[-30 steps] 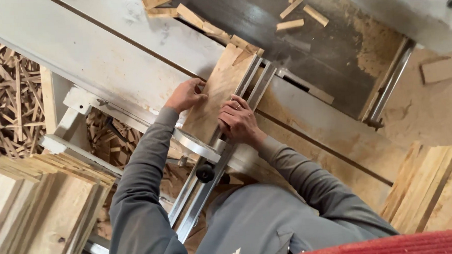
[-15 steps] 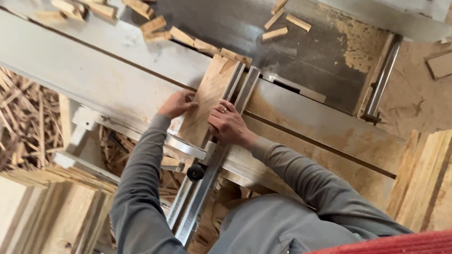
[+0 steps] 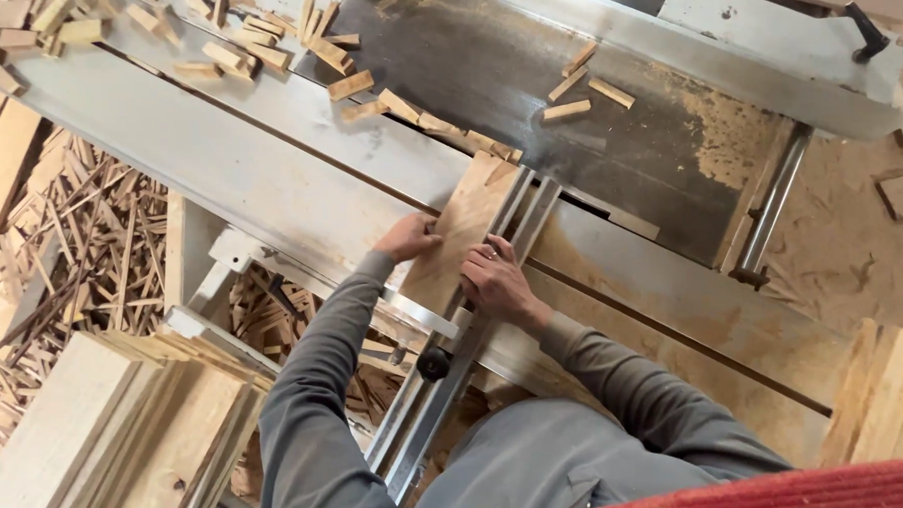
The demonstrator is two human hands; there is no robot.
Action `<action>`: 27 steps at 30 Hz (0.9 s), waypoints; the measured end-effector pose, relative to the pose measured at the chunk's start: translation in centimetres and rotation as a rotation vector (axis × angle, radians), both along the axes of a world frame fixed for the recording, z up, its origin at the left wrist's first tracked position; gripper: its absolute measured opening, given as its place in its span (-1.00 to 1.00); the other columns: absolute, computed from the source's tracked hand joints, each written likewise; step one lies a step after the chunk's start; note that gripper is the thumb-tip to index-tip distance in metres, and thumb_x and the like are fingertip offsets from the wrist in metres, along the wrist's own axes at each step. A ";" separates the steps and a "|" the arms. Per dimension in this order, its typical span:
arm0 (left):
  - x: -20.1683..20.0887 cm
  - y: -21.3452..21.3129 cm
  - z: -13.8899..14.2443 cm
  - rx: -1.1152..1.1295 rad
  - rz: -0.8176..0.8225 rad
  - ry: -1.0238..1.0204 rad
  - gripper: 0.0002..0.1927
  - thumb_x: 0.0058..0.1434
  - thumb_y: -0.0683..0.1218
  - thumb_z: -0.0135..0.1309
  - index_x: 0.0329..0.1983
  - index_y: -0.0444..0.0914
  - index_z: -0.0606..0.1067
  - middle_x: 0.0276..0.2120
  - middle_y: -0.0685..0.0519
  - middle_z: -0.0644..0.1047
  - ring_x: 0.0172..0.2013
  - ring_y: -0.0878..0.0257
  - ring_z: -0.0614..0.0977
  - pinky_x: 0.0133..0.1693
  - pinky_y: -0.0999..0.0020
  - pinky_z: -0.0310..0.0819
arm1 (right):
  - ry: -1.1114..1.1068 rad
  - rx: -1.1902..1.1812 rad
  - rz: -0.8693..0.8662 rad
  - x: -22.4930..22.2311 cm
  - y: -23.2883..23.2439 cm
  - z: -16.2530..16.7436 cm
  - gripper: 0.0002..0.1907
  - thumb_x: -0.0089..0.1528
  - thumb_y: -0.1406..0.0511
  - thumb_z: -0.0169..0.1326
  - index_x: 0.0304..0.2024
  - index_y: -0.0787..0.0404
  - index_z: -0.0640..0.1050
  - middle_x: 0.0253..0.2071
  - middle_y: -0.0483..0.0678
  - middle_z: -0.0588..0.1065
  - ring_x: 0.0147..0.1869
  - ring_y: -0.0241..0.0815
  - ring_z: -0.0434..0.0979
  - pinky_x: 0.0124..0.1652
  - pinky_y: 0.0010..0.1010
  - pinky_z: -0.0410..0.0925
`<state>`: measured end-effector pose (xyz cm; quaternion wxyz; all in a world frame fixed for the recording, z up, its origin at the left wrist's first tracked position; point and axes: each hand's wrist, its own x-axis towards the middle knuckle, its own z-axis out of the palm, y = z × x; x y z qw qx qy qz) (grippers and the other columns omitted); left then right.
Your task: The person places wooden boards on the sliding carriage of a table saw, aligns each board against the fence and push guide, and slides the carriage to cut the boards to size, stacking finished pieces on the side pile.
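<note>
Both hands pressed flat on a pale wooden board [image 3: 463, 242] near frame centre, lying along the metal fence rail [image 3: 474, 323] of a saw table [image 3: 269, 180]. Left hand [image 3: 408, 237] at the board's 9 o'clock edge, fingers curled over that edge, loosely cupped rather than clenched. Right hand [image 3: 494, 281] at the board's 4 o'clock, palm down, fingers spread and resting partly on the board and partly on the rail, nothing gripped inside it. Board pointing toward 1 o'clock, far end touching a row of small offcut blocks [image 3: 437, 124] strung across the table. More cut blocks [image 3: 214, 47] scattered toward 11 o'clock, three loose blocks [image 3: 585, 79] at 1 o'clock on the dark, sawdust-dusted steel plate [image 3: 526, 91]. Black knob [image 3: 433, 363] on the rail just below the hands at 6 o'clock. Heap of thin wood scraps [image 3: 82, 267] on the floor at 9 o'clock; stacked planks [image 3: 108, 446] at 7 o'clock and further planks [image 3: 887, 399] at 4 o'clock. Grey sleeves running up from the bottom edge.
</note>
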<state>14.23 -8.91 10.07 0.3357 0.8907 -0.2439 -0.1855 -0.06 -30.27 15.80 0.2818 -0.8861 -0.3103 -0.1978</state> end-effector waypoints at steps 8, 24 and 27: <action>0.2 -0.5 0.3 0.041 0.072 0.081 -0.50 -0.02 0.01 0.35 -0.04 -0.34 0.61 -0.17 -0.22 0.62 -0.13 -0.04 0.63 -0.10 0.18 0.50 | -0.025 0.060 -0.043 0.4 1.3 1.6 -0.96 0.17 0.34 0.16 -0.36 0.17 0.56 -0.28 -0.06 0.53 0.03 -0.07 0.54 0.28 -0.09 0.19; 0.4 0.0 2.9 -0.711 0.200 0.374 -0.59 0.09 -0.19 0.38 -0.05 -0.28 0.46 -0.26 0.13 0.47 -0.24 0.38 0.49 -0.20 0.40 0.44 | 0.370 0.810 -0.404 2.4 -1.6 -4.7 -0.66 0.24 0.34 0.23 0.05 0.22 0.50 0.08 -0.06 0.49 0.14 -0.21 0.50 0.14 -0.33 0.40; 0.0 -0.1 7.1 -0.929 -0.025 0.314 -0.62 0.26 -0.26 0.37 0.03 -0.29 0.42 -0.17 0.15 0.36 -0.13 0.36 0.40 -0.08 0.40 0.37 | 0.474 0.974 -0.132 4.5 -4.6 -2.6 -0.21 0.18 0.36 0.29 0.35 0.15 0.15 0.23 -0.08 0.32 0.26 -0.28 0.34 0.19 -0.39 0.31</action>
